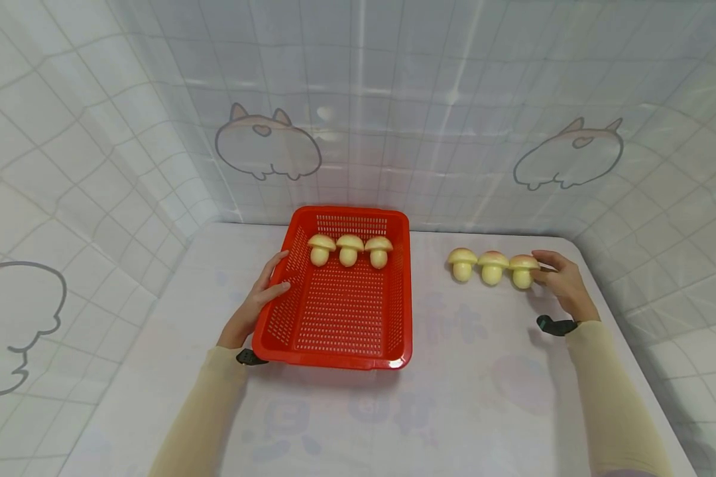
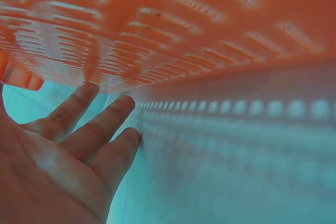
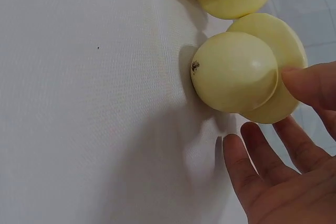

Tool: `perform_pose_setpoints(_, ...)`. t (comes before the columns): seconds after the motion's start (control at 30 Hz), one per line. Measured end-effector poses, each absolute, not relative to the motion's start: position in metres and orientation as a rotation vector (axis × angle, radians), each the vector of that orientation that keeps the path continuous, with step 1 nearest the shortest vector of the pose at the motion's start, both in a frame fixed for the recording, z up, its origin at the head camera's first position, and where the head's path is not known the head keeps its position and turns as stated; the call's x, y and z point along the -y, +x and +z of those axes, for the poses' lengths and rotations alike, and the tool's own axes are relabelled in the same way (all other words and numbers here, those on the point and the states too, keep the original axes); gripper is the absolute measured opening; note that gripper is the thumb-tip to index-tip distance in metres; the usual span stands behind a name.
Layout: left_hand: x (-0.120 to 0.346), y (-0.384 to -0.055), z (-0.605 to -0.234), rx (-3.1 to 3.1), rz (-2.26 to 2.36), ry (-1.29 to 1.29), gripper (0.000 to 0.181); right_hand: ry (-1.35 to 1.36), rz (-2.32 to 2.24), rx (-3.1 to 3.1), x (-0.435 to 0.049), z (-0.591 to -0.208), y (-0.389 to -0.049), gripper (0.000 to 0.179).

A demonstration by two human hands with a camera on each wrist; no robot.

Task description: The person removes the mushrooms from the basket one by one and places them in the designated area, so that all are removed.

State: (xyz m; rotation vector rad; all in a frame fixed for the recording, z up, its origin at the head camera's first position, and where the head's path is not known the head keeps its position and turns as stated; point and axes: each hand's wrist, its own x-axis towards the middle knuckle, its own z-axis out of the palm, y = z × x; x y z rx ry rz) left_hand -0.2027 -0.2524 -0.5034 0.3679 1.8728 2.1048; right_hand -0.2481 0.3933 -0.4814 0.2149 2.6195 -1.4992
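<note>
A red perforated plastic basket (image 1: pixel 340 361) stands left of centre in the head view. Three yellow toy mushrooms (image 1: pixel 348 250) lie in a row inside it, near the far end. My left hand (image 1: pixel 256 301) holds the basket's left side, thumb over the rim; in the left wrist view its fingers (image 2: pixel 100 129) stretch along the outer wall. Three more toy mushrooms (image 1: pixel 492 267) sit side by side on the table to the right. My right hand (image 1: pixel 563 281) is at the rightmost toy mushroom (image 3: pixel 236 72), thumb on its cap and the other fingers spread loosely beside it.
The pale table (image 1: pixel 441 397) carries faint printed patterns. Tiled-pattern sheeting with cartoon animal outlines forms the back wall (image 1: pixel 394 132) and both sides. The right wall (image 1: pixel 680 265) rises close beside my right arm. A dark device sits at each wrist.
</note>
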Motion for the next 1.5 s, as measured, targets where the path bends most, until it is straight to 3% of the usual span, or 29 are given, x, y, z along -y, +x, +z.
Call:
perform_pose_setpoints(0.87,0.254,-0.204,-0.502,-1.898,2.077,0.316,0.07,0.046,-1.18,-2.731,-0.391,-0.46,-0.24,0.065)
perform_pose_setpoints(1.5,0.253,-0.204,-0.502,-1.874,2.098,0.34,0.07,-0.125,-0.876,-2.859,-0.367,-0.422,-0.248,0.085)
